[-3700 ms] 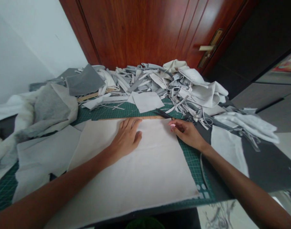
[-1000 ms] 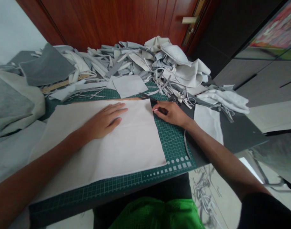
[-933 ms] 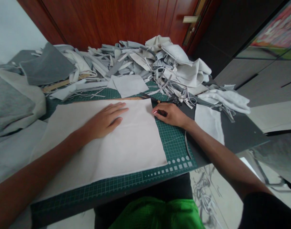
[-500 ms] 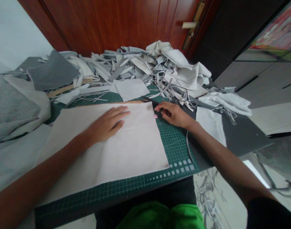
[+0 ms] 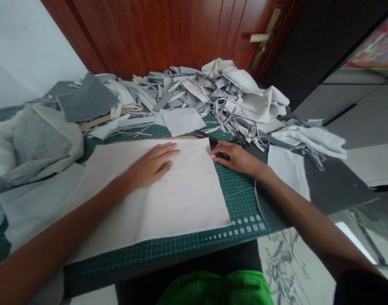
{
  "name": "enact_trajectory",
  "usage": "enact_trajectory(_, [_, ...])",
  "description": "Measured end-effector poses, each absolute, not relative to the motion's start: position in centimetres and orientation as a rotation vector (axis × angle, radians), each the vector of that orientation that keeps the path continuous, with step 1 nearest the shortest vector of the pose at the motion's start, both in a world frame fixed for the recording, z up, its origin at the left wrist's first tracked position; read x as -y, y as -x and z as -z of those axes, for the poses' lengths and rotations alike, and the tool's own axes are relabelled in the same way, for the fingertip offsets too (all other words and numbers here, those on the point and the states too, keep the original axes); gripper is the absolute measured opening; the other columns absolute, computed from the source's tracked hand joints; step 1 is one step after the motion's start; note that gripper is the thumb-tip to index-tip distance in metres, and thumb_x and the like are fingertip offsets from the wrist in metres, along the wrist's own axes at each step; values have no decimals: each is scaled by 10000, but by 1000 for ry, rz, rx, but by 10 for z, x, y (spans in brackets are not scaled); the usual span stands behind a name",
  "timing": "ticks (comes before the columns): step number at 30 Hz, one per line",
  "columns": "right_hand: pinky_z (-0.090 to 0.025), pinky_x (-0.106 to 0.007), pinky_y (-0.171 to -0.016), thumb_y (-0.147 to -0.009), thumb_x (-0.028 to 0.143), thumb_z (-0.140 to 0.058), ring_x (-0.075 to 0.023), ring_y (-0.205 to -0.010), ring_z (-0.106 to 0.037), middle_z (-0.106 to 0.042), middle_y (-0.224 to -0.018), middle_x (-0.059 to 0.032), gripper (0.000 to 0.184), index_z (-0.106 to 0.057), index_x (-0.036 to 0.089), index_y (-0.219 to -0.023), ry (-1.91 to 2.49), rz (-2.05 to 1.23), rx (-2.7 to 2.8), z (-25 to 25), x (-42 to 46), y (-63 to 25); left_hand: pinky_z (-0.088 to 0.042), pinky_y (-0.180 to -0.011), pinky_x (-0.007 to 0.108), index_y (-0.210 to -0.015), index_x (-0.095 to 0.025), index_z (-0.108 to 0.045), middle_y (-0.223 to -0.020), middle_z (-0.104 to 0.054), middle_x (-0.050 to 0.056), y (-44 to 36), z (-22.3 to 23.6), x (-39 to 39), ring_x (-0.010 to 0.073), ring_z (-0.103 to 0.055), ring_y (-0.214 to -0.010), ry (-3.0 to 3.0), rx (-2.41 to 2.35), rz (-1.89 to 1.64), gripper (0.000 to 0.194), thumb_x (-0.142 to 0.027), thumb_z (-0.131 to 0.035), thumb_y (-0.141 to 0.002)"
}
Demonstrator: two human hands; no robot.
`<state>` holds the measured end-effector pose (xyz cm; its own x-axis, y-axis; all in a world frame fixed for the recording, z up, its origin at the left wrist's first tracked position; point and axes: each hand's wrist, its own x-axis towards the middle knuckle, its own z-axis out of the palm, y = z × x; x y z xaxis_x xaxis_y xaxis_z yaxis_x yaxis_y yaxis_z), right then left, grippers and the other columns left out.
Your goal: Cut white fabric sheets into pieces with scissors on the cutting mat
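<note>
A large off-white fabric sheet (image 5: pixel 155 203) lies flat on a green cutting mat (image 5: pixel 244 203). My left hand (image 5: pixel 152 165) rests palm down on the sheet, fingers spread. My right hand (image 5: pixel 235 159) sits at the sheet's upper right edge, fingers curled, with something dark under them that I cannot identify. Just beyond the sheet's top edge lie a wooden ruler (image 5: pixel 181 137) and dark scissors (image 5: pixel 209 136), whose blades point toward my right hand's fingers. The ruler is partly hidden by the sheet.
Behind the mat rises a heap of white and grey fabric scraps (image 5: pixel 196 91), against a wooden door (image 5: pixel 149 34). Folded grey and white cloth (image 5: pixel 41 144) lies left. A dark board (image 5: pixel 336 186) with a white piece lies right. My green garment (image 5: pixel 213 290) shows below.
The whole view has shifted as my head moved. My left hand stays flat on the sheet, farther down than in the oldest frame, and my right hand's fingers have curled lower at the sheet's edge.
</note>
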<state>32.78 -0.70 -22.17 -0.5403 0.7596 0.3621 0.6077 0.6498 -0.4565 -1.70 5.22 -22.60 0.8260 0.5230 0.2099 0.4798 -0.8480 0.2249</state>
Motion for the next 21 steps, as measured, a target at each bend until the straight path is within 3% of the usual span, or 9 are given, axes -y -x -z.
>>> enact_trajectory(4, [-522,-342,-815,-968,242,-619,-186,-845,-605,-627,-1010,-70,112,-667,197,-1058,1093,-396,2321,219,9,-326,-294,-1263,497,-1471,-156,-498,-1594,-451,137,20,228,-49,264,-377,-1503,-2845,-872,-474,474,-349,-342,-1066])
enact_trajectory(9, [-524,-344,-807,-974,233,-598,-184,-824,-596,-627,-1010,-73,141,-651,199,-1101,1116,-373,2321,218,11,-323,-316,-1221,573,-1456,-139,-491,-1521,-516,170,25,230,-54,331,-418,-1461,-2823,-1304,-629,486,-312,-385,-1014])
enact_trajectory(14, [-543,-358,-848,-985,244,-583,-195,-886,-632,-629,-1081,-87,166,-648,207,-1134,1134,-375,2311,222,10,-321,-392,-1128,593,-1412,-74,-517,-1471,-536,252,55,200,-64,409,-482,-1393,-2716,-1781,-375,545,-409,-353,-1014])
enact_trajectory(16, [-550,-368,-874,-988,250,-582,-208,-931,-648,-633,-1088,-93,168,-651,208,-1135,1144,-373,2301,223,10,-321,-475,-956,629,-1283,-66,-609,-1282,-653,265,83,181,-62,458,-599,-1234,-2598,-1998,-218,599,-508,-307,-1015])
enact_trajectory(18, [-551,-379,-909,-990,259,-582,-225,-990,-661,-643,-1094,-96,160,-657,215,-1125,1143,-372,2288,225,10,-321,-487,-788,630,-1007,-29,-692,-1048,-704,290,114,168,-55,525,-645,-1102,-2520,-2125,-152,712,-608,-280,-981])
enact_trajectory(21, [-549,-391,-946,-984,260,-588,-247,-1066,-664,-650,-1126,-97,138,-665,234,-1095,1150,-378,2265,227,10,-320,-478,-715,540,-801,-111,-687,-935,-722,239,149,166,-38,493,-684,-1040,-2463,-2230,4,769,-746,-262,-893])
